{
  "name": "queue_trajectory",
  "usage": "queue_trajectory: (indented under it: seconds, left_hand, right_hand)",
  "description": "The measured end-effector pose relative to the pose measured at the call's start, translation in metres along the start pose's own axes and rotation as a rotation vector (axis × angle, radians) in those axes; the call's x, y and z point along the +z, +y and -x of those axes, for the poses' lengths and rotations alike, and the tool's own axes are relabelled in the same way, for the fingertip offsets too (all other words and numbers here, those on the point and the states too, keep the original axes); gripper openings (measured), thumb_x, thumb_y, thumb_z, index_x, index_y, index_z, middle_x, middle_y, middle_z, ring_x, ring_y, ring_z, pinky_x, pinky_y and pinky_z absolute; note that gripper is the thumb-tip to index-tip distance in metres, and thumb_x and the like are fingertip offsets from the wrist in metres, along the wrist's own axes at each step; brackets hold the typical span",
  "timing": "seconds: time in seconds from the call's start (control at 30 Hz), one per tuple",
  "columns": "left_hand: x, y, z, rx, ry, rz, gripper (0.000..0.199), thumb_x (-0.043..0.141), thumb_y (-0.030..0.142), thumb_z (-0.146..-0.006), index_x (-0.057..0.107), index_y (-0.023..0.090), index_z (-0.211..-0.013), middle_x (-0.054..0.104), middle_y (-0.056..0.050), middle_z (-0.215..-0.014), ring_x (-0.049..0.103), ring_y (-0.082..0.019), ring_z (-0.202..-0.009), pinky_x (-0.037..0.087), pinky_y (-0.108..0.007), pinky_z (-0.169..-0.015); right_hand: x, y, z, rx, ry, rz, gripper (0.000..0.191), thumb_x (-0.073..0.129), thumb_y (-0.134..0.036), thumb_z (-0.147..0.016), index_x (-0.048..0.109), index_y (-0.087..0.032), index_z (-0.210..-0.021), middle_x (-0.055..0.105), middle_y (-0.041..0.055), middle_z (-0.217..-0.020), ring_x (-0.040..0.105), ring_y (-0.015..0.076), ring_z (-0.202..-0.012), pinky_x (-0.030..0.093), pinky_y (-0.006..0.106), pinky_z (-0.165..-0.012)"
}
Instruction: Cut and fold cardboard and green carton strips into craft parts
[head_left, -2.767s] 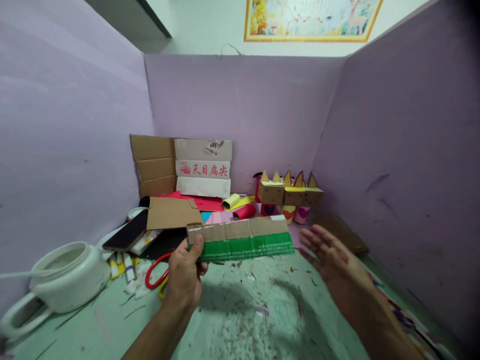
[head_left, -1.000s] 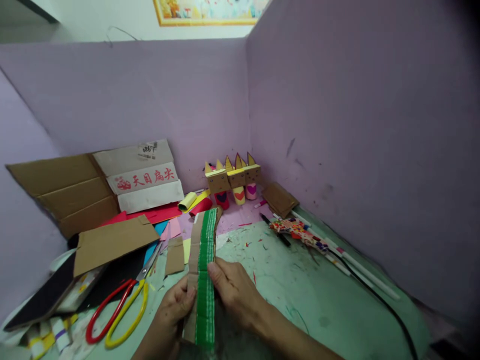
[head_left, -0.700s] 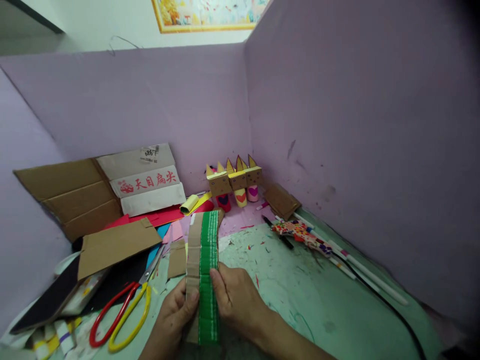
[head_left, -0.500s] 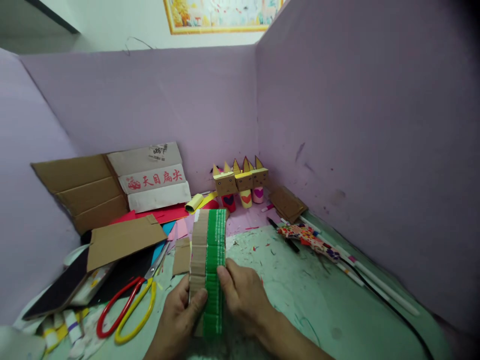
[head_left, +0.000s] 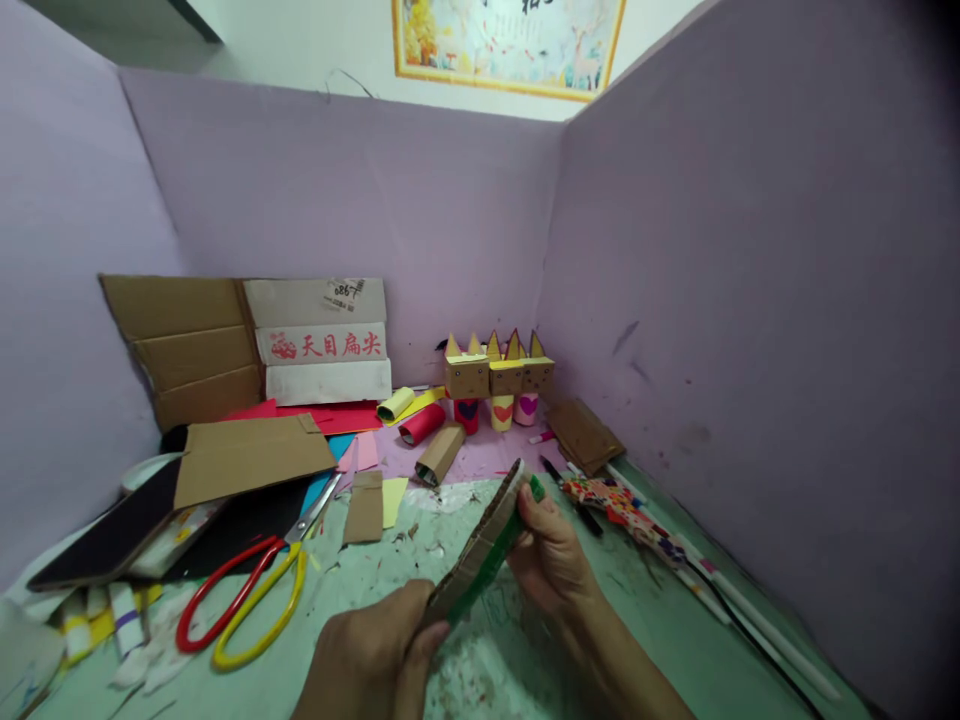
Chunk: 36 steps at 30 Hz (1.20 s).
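A strip of corrugated cardboard (head_left: 480,552), green on one face and brown on the other, is held between my two hands above the table. My left hand (head_left: 371,645) grips its near end, fingers wrapped round it. At the far, upper end my right hand (head_left: 553,550) pinches the strip between thumb and fingers. The strip is tilted up to the right and slightly curved, its corrugated edge facing me. Beyond it lie a brown cardboard tube (head_left: 440,455), a small brown card piece (head_left: 365,508) and a yellow paper piece (head_left: 394,502).
Red-and-yellow-handled scissors (head_left: 296,540) lie at left beside stacked cardboard (head_left: 255,460). Cat-like cardboard figures (head_left: 504,378) stand at the back. A patterned glue gun (head_left: 622,505) with a black cord lies at right. Purple partitions (head_left: 337,190) enclose the table.
The cardboard strip has turned from upright, green face towards me, to tilted right and nearly edge-on. My right hand has moved to its upper end. The brown tube behind has come into view.
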<state>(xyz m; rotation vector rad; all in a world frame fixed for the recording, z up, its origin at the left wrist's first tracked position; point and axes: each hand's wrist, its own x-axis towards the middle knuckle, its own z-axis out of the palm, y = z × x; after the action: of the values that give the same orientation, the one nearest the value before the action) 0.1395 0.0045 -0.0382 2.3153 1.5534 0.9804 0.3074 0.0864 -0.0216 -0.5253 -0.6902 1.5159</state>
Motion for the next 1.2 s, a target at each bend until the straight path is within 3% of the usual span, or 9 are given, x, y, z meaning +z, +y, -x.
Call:
queue_trajectory:
  seconds: [0.17,0.37,0.47,0.57,0.63,0.73,0.83,1.0,1.2]
  left_hand:
    - [-0.008,0.002,-0.005,-0.112,-0.057,0.06,0.022,0.037,0.027,-0.087,0.045,0.022,-0.068,0.053,0.002,-0.056,0.051,-0.015,-0.05,0.032,-0.024,-0.05]
    - [-0.02,0.005,-0.017,-0.358,-0.055,0.303,0.018,0.047,0.027,-0.081,0.05,0.019,-0.064,0.056,0.002,-0.061,0.052,-0.015,-0.061,0.035,-0.024,-0.055]
    - [-0.021,0.001,-0.021,-0.404,-0.064,0.384,0.017,0.051,0.032,-0.079,0.057,0.018,-0.072,0.059,0.001,-0.062,0.054,-0.015,-0.061,0.037,-0.024,-0.054]
    - [-0.034,-0.014,-0.026,-0.439,-0.058,0.382,0.033,0.05,0.041,-0.078,0.058,0.015,-0.098,0.063,-0.002,-0.066,0.058,-0.018,-0.061,0.043,-0.027,-0.057]
    - [-0.049,-0.031,-0.028,-0.473,-0.04,0.164,0.038,0.047,0.041,-0.08,0.056,0.014,-0.105,0.066,-0.006,-0.077,0.062,-0.021,-0.071,0.045,-0.031,-0.066]
    - [-0.068,-0.059,-0.026,-0.527,-0.276,-0.329,0.035,0.047,0.026,-0.075,0.058,0.016,-0.107,0.066,-0.012,-0.096,0.061,-0.029,-0.092,0.045,-0.038,-0.076]
    - [-0.071,-0.076,-0.02,-0.519,-0.425,-0.536,0.035,0.048,0.012,-0.067,0.06,0.013,-0.1,0.06,-0.017,-0.105,0.058,-0.033,-0.099,0.044,-0.041,-0.08]
    - [-0.063,-0.081,-0.013,-0.581,-0.356,-0.614,0.04,0.037,0.01,-0.074,0.054,0.011,-0.11,0.058,-0.018,-0.102,0.058,-0.032,-0.092,0.044,-0.042,-0.076]
    - [-0.071,-0.093,-0.01,-0.683,-0.283,-0.607,0.044,0.042,0.008,-0.067,0.056,0.011,-0.109,0.06,-0.02,-0.098,0.058,-0.036,-0.091,0.042,-0.04,-0.067]
  right_hand:
    - [0.006,0.002,0.005,0.055,-0.038,-0.02,0.027,0.083,-0.04,-0.055,0.072,-0.023,-0.073,0.073,0.0004,-0.066,0.07,0.025,-0.075,0.054,0.037,-0.076]
    - [0.003,0.037,0.022,0.329,-0.365,0.226,0.042,0.084,-0.035,-0.056,0.072,-0.014,-0.091,0.074,0.01,-0.083,0.069,0.0278,-0.084,0.051,0.038,-0.078]
    - [-0.001,0.046,0.026,0.38,-0.305,0.278,0.036,0.08,-0.035,-0.065,0.072,-0.011,-0.09,0.074,0.0109,-0.081,0.069,0.025,-0.078,0.052,0.035,-0.076]
    - [-0.001,0.04,0.021,0.366,-0.152,0.21,0.035,0.08,-0.034,-0.064,0.071,-0.013,-0.091,0.075,0.0094,-0.084,0.07,0.0256,-0.079,0.055,0.037,-0.074]
    - [0.0,0.033,0.014,0.302,-0.042,0.165,0.036,0.083,-0.03,-0.06,0.07,-0.016,-0.091,0.075,0.0075,-0.089,0.069,0.0262,-0.084,0.056,0.037,-0.076]
    - [-0.002,0.027,0.005,0.215,0.032,0.138,0.034,0.086,-0.03,-0.055,0.07,-0.017,-0.083,0.075,0.0053,-0.086,0.069,0.0264,-0.086,0.056,0.038,-0.079]
    - [-0.005,0.029,0.002,0.186,0.057,0.138,0.032,0.087,-0.031,-0.053,0.069,-0.018,-0.077,0.074,0.004,-0.078,0.069,0.0269,-0.084,0.056,0.039,-0.079]
    - [-0.005,0.032,0.003,0.174,0.087,0.138,0.037,0.087,-0.031,-0.054,0.069,-0.016,-0.082,0.075,0.0052,-0.078,0.069,0.0271,-0.087,0.056,0.038,-0.08]
    - [-0.003,0.032,0.005,0.181,0.113,0.117,0.041,0.088,-0.032,-0.05,0.069,-0.018,-0.084,0.075,0.0032,-0.078,0.07,0.0255,-0.083,0.058,0.036,-0.075]
